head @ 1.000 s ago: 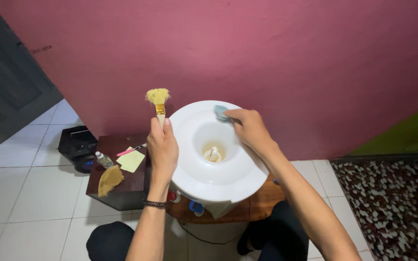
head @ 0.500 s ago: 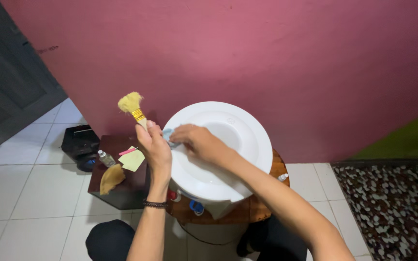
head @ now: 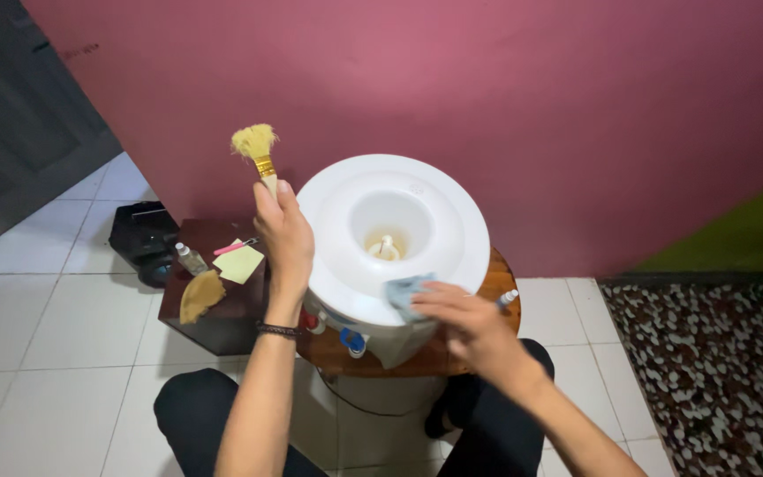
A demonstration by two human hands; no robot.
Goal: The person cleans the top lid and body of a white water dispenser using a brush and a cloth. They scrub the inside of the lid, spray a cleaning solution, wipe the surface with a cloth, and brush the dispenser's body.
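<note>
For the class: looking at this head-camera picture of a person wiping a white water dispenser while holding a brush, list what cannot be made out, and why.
- Brush handle: wrapped inside the left hand.
- Blue cloth: partly under the right hand's fingers.
- Dispenser front and taps: hidden below its top rim, seen from above.
- Small part in the dispenser well: too small to identify.
- Black device on the floor: partly behind the dark side table.

A pink wall (head: 505,79) is seen behind, a grey door (head: 11,115) at the left. White floor tiles (head: 37,353) are laid below, and a pebbled floor (head: 717,371) at the right.
</note>
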